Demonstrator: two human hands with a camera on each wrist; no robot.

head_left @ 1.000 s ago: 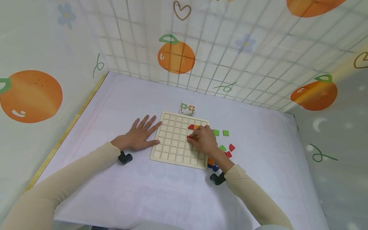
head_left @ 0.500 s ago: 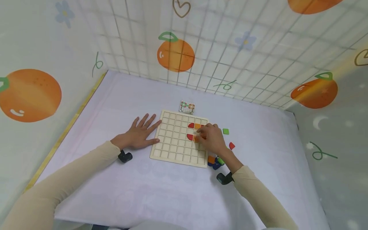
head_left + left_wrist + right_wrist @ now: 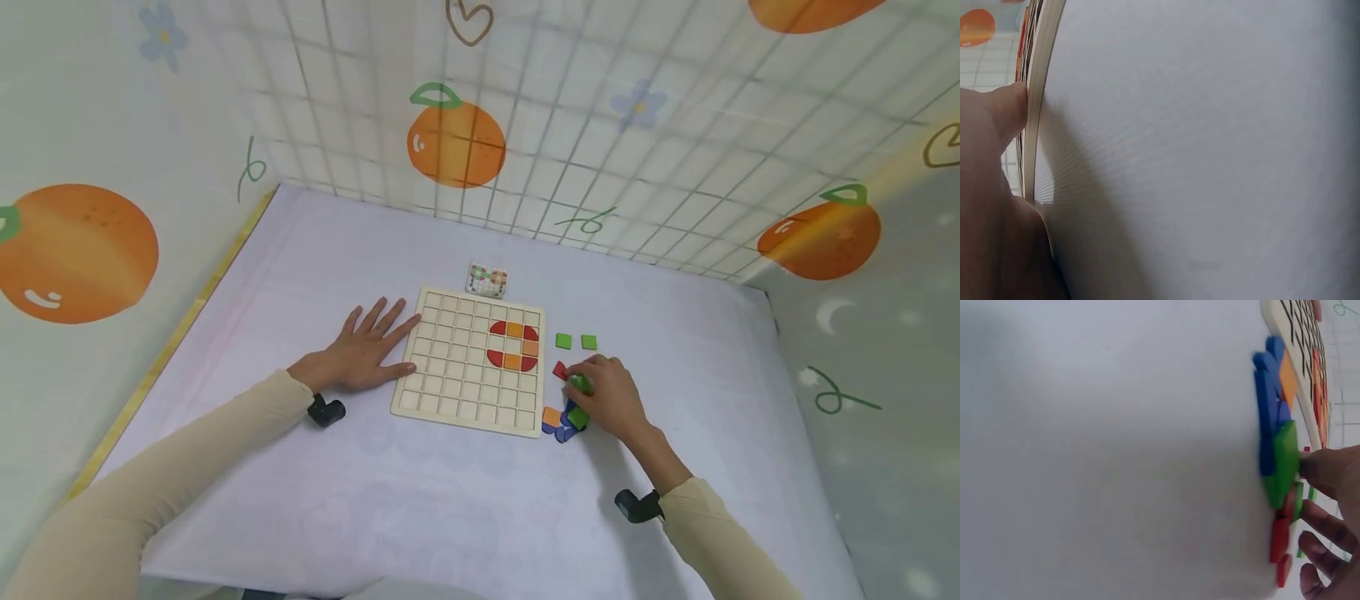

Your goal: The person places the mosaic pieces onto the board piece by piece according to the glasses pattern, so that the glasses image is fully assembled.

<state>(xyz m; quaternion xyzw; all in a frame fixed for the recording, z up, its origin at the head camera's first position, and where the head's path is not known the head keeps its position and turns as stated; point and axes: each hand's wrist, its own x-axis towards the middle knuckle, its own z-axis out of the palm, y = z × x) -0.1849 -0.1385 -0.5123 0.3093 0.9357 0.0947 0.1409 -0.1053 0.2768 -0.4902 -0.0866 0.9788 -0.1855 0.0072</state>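
Note:
A wooden grid board (image 3: 450,375) lies on the white table. Red and orange pieces (image 3: 513,346) form a ring near its far right corner. My left hand (image 3: 371,350) lies flat on the table, its fingers straight and its thumb (image 3: 1013,109) against the board's left edge (image 3: 1038,106). My right hand (image 3: 596,390) is down on the loose pieces right of the board. In the right wrist view its thumb and curled fingers (image 3: 1322,522) close around a green piece (image 3: 1298,501) in the pile. A red piece (image 3: 560,371) lies just past the fingertips.
Two green squares (image 3: 576,342) lie apart, beyond the right hand. Orange (image 3: 552,415), blue (image 3: 562,432) and green pieces sit at the board's near right corner. A small patterned card (image 3: 487,281) rests behind the board. Printed walls enclose the table on three sides.
My right hand has left the board and moved right and nearer, onto the loose pieces. The ring of red and orange pieces is now uncovered. The left hand has not moved.

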